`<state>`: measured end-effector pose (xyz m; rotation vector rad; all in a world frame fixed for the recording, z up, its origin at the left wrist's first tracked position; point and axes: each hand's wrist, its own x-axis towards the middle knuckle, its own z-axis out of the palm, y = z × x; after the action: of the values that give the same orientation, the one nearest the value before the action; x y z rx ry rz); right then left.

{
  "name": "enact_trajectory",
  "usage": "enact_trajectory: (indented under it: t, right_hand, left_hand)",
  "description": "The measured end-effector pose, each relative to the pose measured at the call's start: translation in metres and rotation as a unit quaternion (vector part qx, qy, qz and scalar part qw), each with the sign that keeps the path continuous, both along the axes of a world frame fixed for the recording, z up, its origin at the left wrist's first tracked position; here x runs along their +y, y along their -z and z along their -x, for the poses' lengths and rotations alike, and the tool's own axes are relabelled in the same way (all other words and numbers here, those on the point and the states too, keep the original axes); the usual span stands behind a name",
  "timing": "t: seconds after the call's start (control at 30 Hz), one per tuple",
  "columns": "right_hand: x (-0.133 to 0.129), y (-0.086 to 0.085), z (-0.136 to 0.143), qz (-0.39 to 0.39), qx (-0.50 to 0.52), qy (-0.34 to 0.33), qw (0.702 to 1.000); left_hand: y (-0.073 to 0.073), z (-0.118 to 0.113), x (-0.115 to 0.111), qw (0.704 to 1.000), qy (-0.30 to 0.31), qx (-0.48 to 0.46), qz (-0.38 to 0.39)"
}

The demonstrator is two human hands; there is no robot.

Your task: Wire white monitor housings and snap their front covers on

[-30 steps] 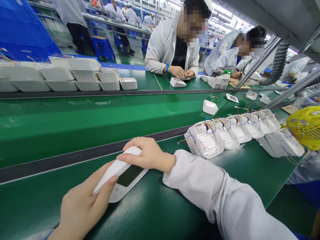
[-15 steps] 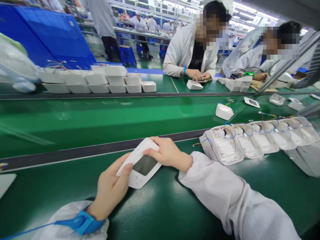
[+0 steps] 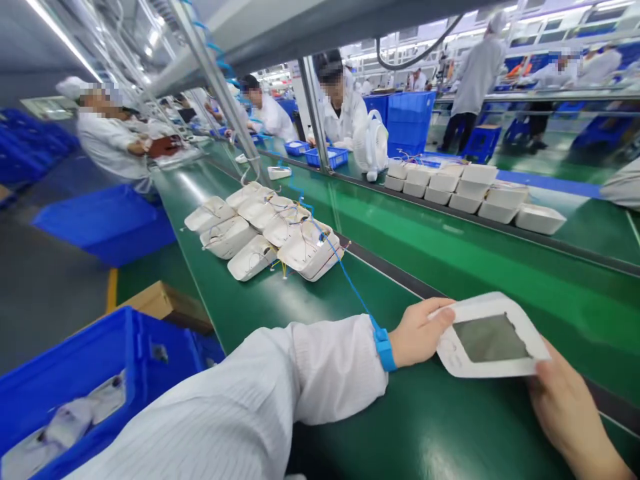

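A white plastic front panel with a dark grey display (image 3: 494, 339) is held in both hands above the green bench, its display side toward me. My left hand (image 3: 420, 330) is closed on the panel's left end, thumb on top of its face. At the lower right end my right hand (image 3: 567, 400) grips the edge; its fingers are partly hidden behind the panel. A blue wrist strap (image 3: 384, 347) with a blue cord circles my left wrist. White casings (image 3: 305, 250) with coloured wires lie grouped on the bench to the left.
Beyond the dark rail runs a shiny green belt (image 3: 410, 240). Stacked white casings (image 3: 465, 193) and a white fan (image 3: 373, 147) stand on its far side. Lower left is a blue bin (image 3: 143, 360) holding white parts, near a cardboard box (image 3: 167, 307). Several co-workers sit along the line.
My view has swung left, bringing the bin and left-hand casings into sight. Both hands still hold the panel, now farther right in view and turned; the right hand has shifted to its lower right end.
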<state>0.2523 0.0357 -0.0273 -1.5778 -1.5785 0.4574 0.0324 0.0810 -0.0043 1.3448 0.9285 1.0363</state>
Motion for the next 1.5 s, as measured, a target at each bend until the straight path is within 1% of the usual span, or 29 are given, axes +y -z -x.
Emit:
enact_trajectory:
  t: [0.03,0.1,0.13,0.17,0.27,0.33,0.4,0.47,0.6,0.63,0.7,0.87,1.0,1.2,1.3,1.5]
  right_hand:
    - [-0.001,0.000,0.002,0.031,0.015,-0.012,0.999]
    - [-0.003,0.000,0.007,0.094,0.043,-0.029,0.994]
    - [-0.004,-0.001,0.009,0.104,0.043,-0.023,0.993]
    - [-0.005,-0.002,0.010,0.099,0.043,-0.011,0.994]
    - [-0.012,-0.007,0.010,0.015,0.014,0.050,0.999]
    - [-0.017,-0.012,0.009,-0.049,-0.047,0.060,0.996]
    - [-0.021,-0.016,0.009,-0.101,-0.114,0.029,0.988]
    - [-0.022,-0.018,0.011,-0.133,-0.164,-0.017,0.977]
    - [-0.018,-0.019,0.013,-0.160,-0.220,-0.074,0.959]
    - [-0.018,-0.018,0.013,-0.163,-0.228,-0.085,0.956]
    - [-0.017,-0.018,0.014,-0.167,-0.239,-0.106,0.951]
    - [-0.017,-0.022,0.016,-0.188,-0.254,-0.127,0.940]
    - [-0.017,-0.026,0.019,-0.197,-0.267,-0.117,0.936]
    - [-0.021,-0.028,0.026,-0.193,-0.265,-0.075,0.942]
    - [-0.023,-0.028,0.028,-0.188,-0.260,-0.064,0.945]
    - [-0.022,-0.029,0.029,-0.162,-0.238,-0.088,0.954]
  left_hand:
    - [0.001,-0.001,0.001,1.000,-0.011,-0.020,0.009]
    - [0.002,-0.002,0.002,0.999,-0.008,-0.035,0.010]
    - [0.002,-0.002,0.003,1.000,0.001,-0.028,0.001]
    - [0.001,-0.001,0.004,1.000,0.011,-0.012,-0.016]
    - [0.001,-0.001,0.006,0.997,0.031,0.041,-0.065]
    - [0.002,0.000,0.005,0.995,0.035,0.047,-0.082]
    - [0.002,0.001,0.004,0.995,0.025,0.031,-0.096]
    - [0.002,0.003,0.002,0.991,0.006,0.015,-0.130]
    - [-0.003,0.007,-0.001,0.970,0.000,0.017,-0.243]
    - [-0.004,0.008,-0.002,0.965,0.000,0.022,-0.263]
    - [-0.005,0.008,-0.003,0.960,-0.005,0.033,-0.278]
    - [-0.006,0.007,-0.005,0.964,-0.017,0.082,-0.254]
    - [-0.009,0.006,-0.005,0.967,-0.017,0.120,-0.224]
    - [-0.014,0.006,-0.007,0.975,-0.013,0.115,-0.191]
    - [-0.014,0.006,-0.007,0.980,-0.016,0.111,-0.167]
    - [-0.012,0.008,-0.005,0.982,-0.008,0.104,-0.155]
